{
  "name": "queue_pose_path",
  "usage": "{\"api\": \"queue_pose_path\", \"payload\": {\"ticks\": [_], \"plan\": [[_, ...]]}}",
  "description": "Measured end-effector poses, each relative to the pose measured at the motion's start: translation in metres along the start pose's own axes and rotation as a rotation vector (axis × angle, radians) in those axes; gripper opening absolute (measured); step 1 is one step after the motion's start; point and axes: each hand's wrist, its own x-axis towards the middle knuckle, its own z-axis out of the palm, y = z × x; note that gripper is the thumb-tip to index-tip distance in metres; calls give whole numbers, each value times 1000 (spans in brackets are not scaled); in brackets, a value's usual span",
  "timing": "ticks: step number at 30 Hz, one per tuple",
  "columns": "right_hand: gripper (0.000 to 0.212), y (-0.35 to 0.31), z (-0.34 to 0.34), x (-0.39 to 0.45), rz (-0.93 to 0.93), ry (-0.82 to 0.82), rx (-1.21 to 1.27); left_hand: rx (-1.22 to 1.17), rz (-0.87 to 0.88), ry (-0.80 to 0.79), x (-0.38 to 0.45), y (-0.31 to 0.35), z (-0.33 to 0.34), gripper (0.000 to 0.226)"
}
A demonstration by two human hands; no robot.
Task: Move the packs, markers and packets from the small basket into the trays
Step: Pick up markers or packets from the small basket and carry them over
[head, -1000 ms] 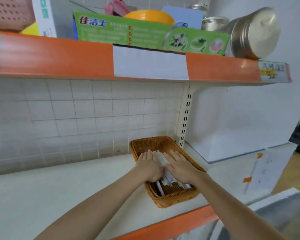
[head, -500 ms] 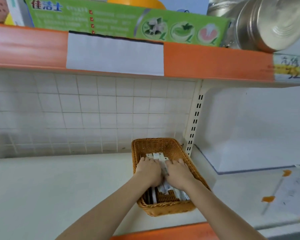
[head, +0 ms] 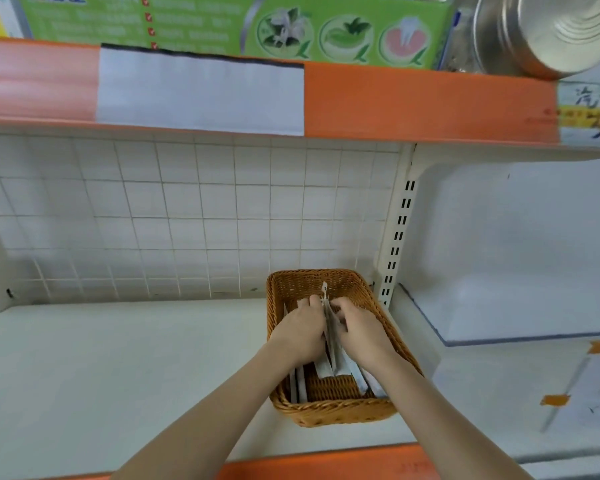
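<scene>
- The orange front lip [head: 326,462] of the lower shelf runs nearest the camera, just in front of the small basket [head: 329,412].
- Both bare forearms reach over that lip and into the small basket, which is woven, brown and rectangular and sits on the white shelf board [head: 118,358].
- Along the basket's near left wall lie a few slim white packs [head: 298,384], flat on the woven bottom and not touched by either hand.
- The left hand [head: 300,332] is inside the basket, knuckles up, fingers curled and pressing a bundle of white packets [head: 329,337] from the left.
- The right hand [head: 362,336] mirrors it from the right, fingers curled round the same bundle, so the packets are squeezed between the two hands at the basket's middle.
- The bundle stands on edge, its top end poking up past the fingertips toward the basket's far wall; its lower ends fan out toward the near right corner.
- Just right of the basket rises a slotted white upright [head: 397,237].
- Behind the basket is a white tiled back wall [head: 187,220].
- Above the basket hangs an orange-fronted upper shelf [head: 426,102] carrying a green printed box [head: 239,26] and a metal tin [head: 548,32].
</scene>
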Motion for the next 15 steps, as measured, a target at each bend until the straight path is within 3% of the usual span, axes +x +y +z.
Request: {"api": "queue_pose_path", "payload": {"ticks": [11, 15], "plan": [[41, -4, -5, -3, 63, 172, 50, -80, -66, 211, -1, 1, -1, 23], [51, -8, -8, -7, 52, 153, 82, -209, -139, 304, -3, 4, -7, 23]]}}
